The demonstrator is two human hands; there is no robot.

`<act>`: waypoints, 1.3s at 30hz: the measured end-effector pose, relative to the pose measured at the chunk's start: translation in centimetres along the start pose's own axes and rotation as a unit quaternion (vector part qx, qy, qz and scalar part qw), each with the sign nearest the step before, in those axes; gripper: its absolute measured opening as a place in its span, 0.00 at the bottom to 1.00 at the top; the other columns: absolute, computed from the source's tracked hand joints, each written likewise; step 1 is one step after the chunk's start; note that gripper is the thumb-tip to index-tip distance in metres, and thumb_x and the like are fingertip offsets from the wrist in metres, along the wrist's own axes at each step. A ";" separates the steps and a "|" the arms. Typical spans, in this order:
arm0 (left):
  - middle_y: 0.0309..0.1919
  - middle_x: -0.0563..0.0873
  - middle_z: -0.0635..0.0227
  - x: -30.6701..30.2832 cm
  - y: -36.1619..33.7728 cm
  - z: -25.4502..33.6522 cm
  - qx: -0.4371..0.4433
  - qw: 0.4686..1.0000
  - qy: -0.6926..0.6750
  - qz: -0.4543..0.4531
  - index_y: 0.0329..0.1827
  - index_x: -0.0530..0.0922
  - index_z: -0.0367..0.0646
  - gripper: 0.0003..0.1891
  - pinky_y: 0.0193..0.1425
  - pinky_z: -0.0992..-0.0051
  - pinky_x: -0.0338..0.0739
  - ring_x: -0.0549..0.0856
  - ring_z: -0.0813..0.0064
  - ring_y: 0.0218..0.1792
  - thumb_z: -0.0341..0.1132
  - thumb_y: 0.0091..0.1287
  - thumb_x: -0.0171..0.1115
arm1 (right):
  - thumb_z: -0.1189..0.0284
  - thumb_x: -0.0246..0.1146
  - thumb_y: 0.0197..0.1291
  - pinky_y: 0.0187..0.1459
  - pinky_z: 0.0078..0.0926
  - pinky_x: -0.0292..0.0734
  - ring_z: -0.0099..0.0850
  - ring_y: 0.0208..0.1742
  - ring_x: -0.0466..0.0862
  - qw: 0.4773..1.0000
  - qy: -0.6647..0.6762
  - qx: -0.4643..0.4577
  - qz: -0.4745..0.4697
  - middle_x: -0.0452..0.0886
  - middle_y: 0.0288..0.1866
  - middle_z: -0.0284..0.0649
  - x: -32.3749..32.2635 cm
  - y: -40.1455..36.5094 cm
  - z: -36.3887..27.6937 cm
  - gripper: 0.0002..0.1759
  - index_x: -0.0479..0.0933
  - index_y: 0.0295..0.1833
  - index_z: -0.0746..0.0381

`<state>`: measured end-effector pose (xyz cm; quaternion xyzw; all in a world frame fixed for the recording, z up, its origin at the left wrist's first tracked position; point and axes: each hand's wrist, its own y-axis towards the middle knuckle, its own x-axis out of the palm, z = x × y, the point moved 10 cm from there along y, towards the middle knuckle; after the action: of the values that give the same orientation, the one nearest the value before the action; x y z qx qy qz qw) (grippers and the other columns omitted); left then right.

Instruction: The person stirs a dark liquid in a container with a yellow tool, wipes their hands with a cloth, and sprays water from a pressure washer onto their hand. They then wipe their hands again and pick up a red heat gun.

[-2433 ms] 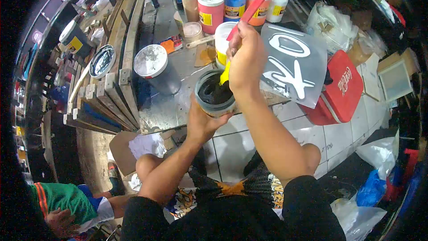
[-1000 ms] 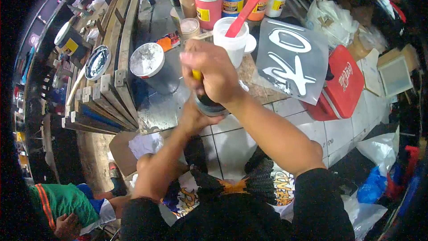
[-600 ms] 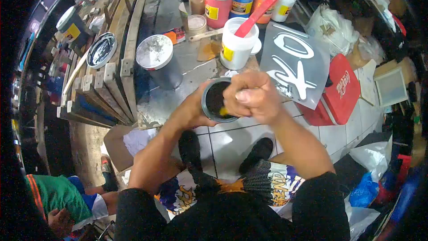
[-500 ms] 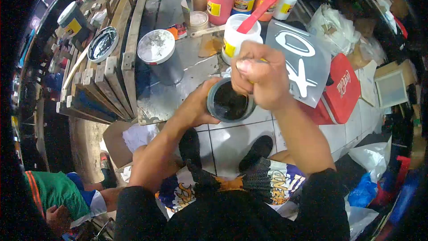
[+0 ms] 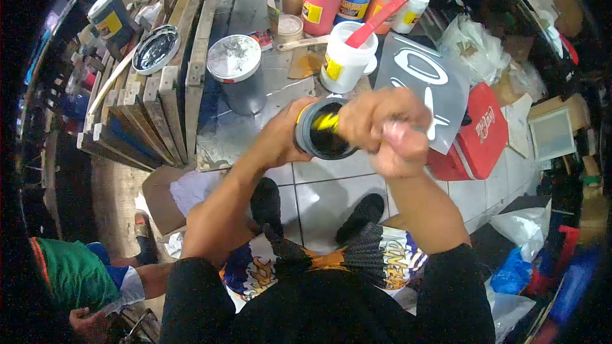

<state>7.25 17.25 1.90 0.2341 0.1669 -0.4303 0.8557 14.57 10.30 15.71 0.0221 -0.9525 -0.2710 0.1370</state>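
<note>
My left hand [image 5: 285, 135] is wrapped round the side of an open round tub [image 5: 310, 143] with a dark inside, held in front of me near the table's edge. Over the tub's right side is my right hand [image 5: 389, 129], closed on a yellow tool [image 5: 326, 121] that reaches down into the tub. Motion blurs the yellow tool, and its lower end is hidden. A white tub [image 5: 344, 67] with a red spatula [image 5: 380, 18] in it stands just beyond my hands.
A grey lidded tub [image 5: 234, 60] stands on the table at left, with colored jars [image 5: 323, 3] behind. At right are a grey stencil sheet [image 5: 414, 76] and a red cooler [image 5: 482, 130]. Wooden frames [image 5: 153, 102] lean at left. Another person's green garment [image 5: 73, 274] shows lower left.
My right hand has moved right and slightly down, turned, and more of the yellow tool shows. The tub in my left hand has shifted slightly up and tilted.
</note>
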 end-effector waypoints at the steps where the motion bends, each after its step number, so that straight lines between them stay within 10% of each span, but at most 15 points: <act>1: 0.56 0.72 0.56 -0.2 0.0 0.1 0.007 1.000 0.010 0.010 0.61 0.63 0.43 0.46 0.62 0.66 0.66 0.72 0.55 0.58 0.31 0.32 0.75 | 0.68 0.59 0.49 0.27 0.29 0.69 0.32 0.22 0.75 1.000 -0.003 0.003 -0.001 0.78 0.28 0.40 -0.4 -0.3 -0.2 0.08 0.74 0.25 0.61; 3: 0.56 0.72 0.56 -0.6 -0.1 0.1 0.013 1.000 0.024 0.014 0.61 0.62 0.43 0.46 0.62 0.66 0.66 0.71 0.55 0.58 0.31 0.32 0.74 | 0.67 0.59 0.49 0.28 0.30 0.70 0.35 0.24 0.76 0.930 -0.361 0.038 -0.052 0.78 0.28 0.38 -0.6 -0.7 1.0 0.09 0.75 0.27 0.61; 5: 0.57 0.71 0.56 0.2 0.0 -0.3 0.031 0.999 -0.004 0.021 0.61 0.62 0.43 0.47 0.63 0.66 0.65 0.71 0.56 0.58 0.31 0.32 0.74 | 0.66 0.59 0.47 0.29 0.28 0.70 0.33 0.25 0.76 0.960 -0.275 0.052 0.030 0.76 0.25 0.37 -1.8 -0.5 1.3 0.11 0.75 0.28 0.64; 7: 0.57 0.71 0.56 -0.2 0.0 -0.9 0.012 0.999 0.013 0.026 0.62 0.61 0.44 0.47 0.63 0.66 0.65 0.71 0.55 0.58 0.31 0.32 0.74 | 0.68 0.58 0.49 0.25 0.26 0.68 0.30 0.21 0.73 0.992 0.118 -0.029 -0.030 0.74 0.21 0.39 0.8 -0.2 -0.6 0.10 0.72 0.27 0.64; 10: 0.57 0.71 0.56 0.0 -0.3 -0.5 0.019 0.999 0.032 0.002 0.62 0.61 0.45 0.47 0.62 0.66 0.66 0.71 0.55 0.58 0.34 0.34 0.75 | 0.71 0.56 0.48 0.18 0.24 0.62 0.27 0.14 0.68 0.990 -0.087 0.096 0.051 0.69 0.15 0.36 -2.0 -0.4 2.8 0.06 0.71 0.26 0.64; 14: 0.56 0.72 0.55 -0.3 -0.1 -0.6 0.008 0.999 0.038 0.036 0.62 0.61 0.45 0.47 0.63 0.66 0.66 0.71 0.53 0.58 0.33 0.34 0.75 | 0.70 0.57 0.50 0.17 0.20 0.58 0.21 0.14 0.66 0.994 -0.006 -0.099 0.041 0.68 0.15 0.34 -0.5 -0.4 -1.5 0.09 0.70 0.27 0.64; 17: 0.56 0.72 0.55 0.0 -0.1 -0.9 0.044 0.998 0.023 0.025 0.62 0.61 0.44 0.46 0.62 0.66 0.66 0.71 0.55 0.58 0.35 0.36 0.75 | 0.70 0.57 0.50 0.17 0.20 0.59 0.21 0.15 0.66 0.988 -0.044 0.148 -0.010 0.68 0.16 0.34 -1.0 -1.4 3.5 0.10 0.70 0.26 0.66; 21: 0.57 0.70 0.55 -0.4 0.2 -0.7 0.016 0.998 0.050 0.034 0.62 0.61 0.43 0.46 0.63 0.66 0.66 0.71 0.54 0.59 0.35 0.35 0.75 | 0.72 0.56 0.51 0.19 0.23 0.63 0.25 0.15 0.69 0.992 0.049 -0.107 0.036 0.70 0.17 0.36 -0.7 -0.7 -2.0 0.07 0.70 0.30 0.66; 24: 0.57 0.71 0.55 -0.7 0.3 0.1 0.042 0.998 0.042 0.038 0.62 0.61 0.43 0.45 0.62 0.66 0.66 0.71 0.54 0.58 0.35 0.36 0.75 | 0.73 0.51 0.54 0.20 0.31 0.67 0.30 0.14 0.68 0.932 -0.362 -0.013 -0.013 0.68 0.16 0.41 -3.3 -1.0 1.3 0.06 0.67 0.31 0.64; 27: 0.55 0.72 0.55 -0.4 0.5 0.5 0.037 0.998 0.010 0.046 0.61 0.61 0.43 0.44 0.62 0.66 0.66 0.72 0.54 0.57 0.34 0.36 0.74 | 0.73 0.49 0.56 0.20 0.32 0.67 0.31 0.13 0.68 0.991 0.062 -0.104 0.054 0.66 0.15 0.39 -1.7 0.6 -1.9 0.06 0.65 0.28 0.62; 29: 0.55 0.72 0.55 -0.8 0.1 0.7 0.040 0.998 0.016 0.035 0.61 0.61 0.43 0.44 0.61 0.66 0.66 0.72 0.54 0.57 0.34 0.37 0.74 | 0.74 0.46 0.57 0.19 0.29 0.65 0.30 0.12 0.66 0.989 0.083 -0.109 0.052 0.64 0.14 0.37 -1.4 -0.4 -1.3 0.07 0.63 0.26 0.62; 31: 0.55 0.72 0.55 -1.0 0.4 0.3 0.050 0.997 0.018 0.048 0.61 0.61 0.43 0.44 0.61 0.66 0.67 0.72 0.54 0.57 0.34 0.37 0.74 | 0.74 0.48 0.56 0.16 0.25 0.61 0.27 0.11 0.64 0.964 -0.247 0.041 0.090 0.61 0.12 0.37 -3.2 0.4 0.5 0.08 0.62 0.25 0.61; 32: 0.55 0.72 0.55 -0.4 0.1 0.3 0.056 0.997 0.009 0.052 0.61 0.62 0.43 0.44 0.61 0.66 0.67 0.72 0.55 0.57 0.34 0.37 0.74 | 0.72 0.50 0.56 0.16 0.22 0.61 0.25 0.12 0.67 0.990 -0.009 0.038 0.133 0.62 0.12 0.35 -3.5 1.3 0.3 0.10 0.64 0.24 0.62; 35: 0.55 0.72 0.56 -0.4 0.4 -0.2 0.011 0.999 0.020 0.047 0.61 0.61 0.42 0.45 0.61 0.66 0.67 0.72 0.55 0.57 0.35 0.37 0.75 | 0.70 0.50 0.58 0.15 0.22 0.60 0.23 0.12 0.67 0.988 -0.010 -0.105 0.112 0.62 0.13 0.33 -0.8 -0.1 -1.0 0.13 0.63 0.22 0.61; 39: 0.55 0.72 0.55 -0.4 0.1 -0.1 0.038 0.997 0.034 0.056 0.61 0.61 0.43 0.46 0.62 0.67 0.66 0.72 0.55 0.58 0.37 0.36 0.77 | 0.72 0.48 0.58 0.15 0.23 0.60 0.24 0.12 0.65 0.989 -0.049 -0.005 0.136 0.63 0.13 0.35 -4.2 1.8 0.0 0.11 0.64 0.24 0.63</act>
<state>7.16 17.62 2.02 0.2901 0.1664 -0.3797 0.8625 18.64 12.27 15.62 -0.1216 -0.9509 -0.2555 0.1253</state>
